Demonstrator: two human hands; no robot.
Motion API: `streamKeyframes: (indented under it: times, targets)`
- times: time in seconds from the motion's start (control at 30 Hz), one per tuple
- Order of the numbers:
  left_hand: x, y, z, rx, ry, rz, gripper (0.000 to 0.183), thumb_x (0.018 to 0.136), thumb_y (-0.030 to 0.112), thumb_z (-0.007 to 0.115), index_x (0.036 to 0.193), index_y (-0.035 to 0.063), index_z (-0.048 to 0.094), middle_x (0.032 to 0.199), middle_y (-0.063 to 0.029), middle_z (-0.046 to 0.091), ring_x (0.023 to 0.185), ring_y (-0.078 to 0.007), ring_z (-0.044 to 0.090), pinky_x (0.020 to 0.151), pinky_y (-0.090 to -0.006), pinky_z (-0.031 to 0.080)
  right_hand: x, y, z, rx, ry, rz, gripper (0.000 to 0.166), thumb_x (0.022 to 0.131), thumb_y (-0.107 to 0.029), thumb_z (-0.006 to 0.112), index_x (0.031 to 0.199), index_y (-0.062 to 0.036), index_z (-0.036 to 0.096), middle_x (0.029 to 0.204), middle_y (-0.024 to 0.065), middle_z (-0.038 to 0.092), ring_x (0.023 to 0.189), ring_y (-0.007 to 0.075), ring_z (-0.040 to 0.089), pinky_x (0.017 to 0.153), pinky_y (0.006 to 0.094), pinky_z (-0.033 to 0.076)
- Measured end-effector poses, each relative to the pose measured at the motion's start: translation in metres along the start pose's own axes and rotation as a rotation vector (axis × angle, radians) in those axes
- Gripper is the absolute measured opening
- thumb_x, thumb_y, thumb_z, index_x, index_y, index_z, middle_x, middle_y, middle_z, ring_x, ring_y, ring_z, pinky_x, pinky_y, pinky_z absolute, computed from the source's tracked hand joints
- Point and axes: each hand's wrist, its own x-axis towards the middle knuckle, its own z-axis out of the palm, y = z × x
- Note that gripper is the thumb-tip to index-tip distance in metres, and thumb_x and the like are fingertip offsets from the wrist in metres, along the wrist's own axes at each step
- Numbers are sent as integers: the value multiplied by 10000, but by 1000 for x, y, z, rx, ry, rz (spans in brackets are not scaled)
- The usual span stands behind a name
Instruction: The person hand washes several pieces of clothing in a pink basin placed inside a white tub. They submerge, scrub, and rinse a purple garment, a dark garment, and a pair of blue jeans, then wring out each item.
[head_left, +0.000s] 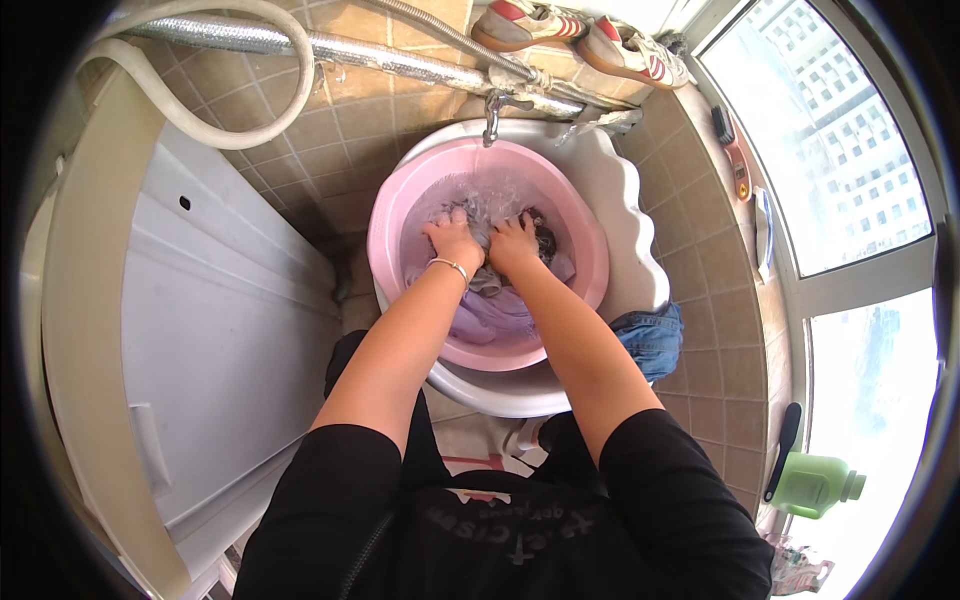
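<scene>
A pink plastic basin (589, 217) with water and wet clothes stands in a white washing sink (626, 255). Beneath a metal tap (492, 120), my left hand (454, 241) lies spread on the wet cloth, fingers apart, with a bracelet on the wrist. Beside it, my right hand (514, 241) presses on a dark wet garment (543, 238), its fingertips partly hidden by water and cloth. Lilac cloth (491, 316) floats nearer me. Whether either hand grips fabric is hard to tell for the right; the left looks flat on top.
Blue denim (654, 341) hangs over the sink's right edge. A white appliance (225, 322) stands at left under a looped hose (300, 75). Sneakers (626, 51) sit on the ledge behind; a brush (731, 150) and green jug (814, 486) lie along the windowsill.
</scene>
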Motion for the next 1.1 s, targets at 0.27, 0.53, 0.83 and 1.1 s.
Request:
streamKeyframes:
  times: [0.27, 0.53, 0.83, 1.1]
  targets:
    - [5, -17, -34, -235, 30, -87, 399, 794, 268, 618, 1139, 70, 651, 1242, -138, 576, 1161, -320, 543, 929, -416, 448, -6, 48, -25, 442, -92, 170, 357, 808, -131, 507, 1134, -127, 652, 1190, 145, 617, 1089, 348, 585, 936, 406, 468]
    - [-44, -54, -174, -461, 299, 96, 205, 732, 98, 589, 860, -24, 692, 864, -236, 679, 821, -335, 685, 718, -390, 552, -30, 53, -249, 314, 244, 387, 228, 817, -146, 536, 920, -17, 693, 1009, 211, 665, 967, 352, 645, 839, 425, 516]
    - [-116, -65, -382, -950, 577, 294, 58, 673, 21, 604, 647, -25, 628, 621, -111, 613, 548, -223, 661, 492, -318, 546, -74, 53, -465, 336, 876, 385, 259, 762, -205, 576, 860, 2, 696, 904, 204, 682, 880, 364, 660, 810, 407, 523]
    - [-170, -71, -462, -833, 821, 357, 173, 642, 76, 682, 760, -50, 680, 670, -164, 653, 610, -234, 657, 516, -343, 531, -88, 45, -559, 460, 1020, 248, 258, 727, -122, 584, 862, 81, 668, 908, 309, 641, 905, 416, 642, 807, 448, 515]
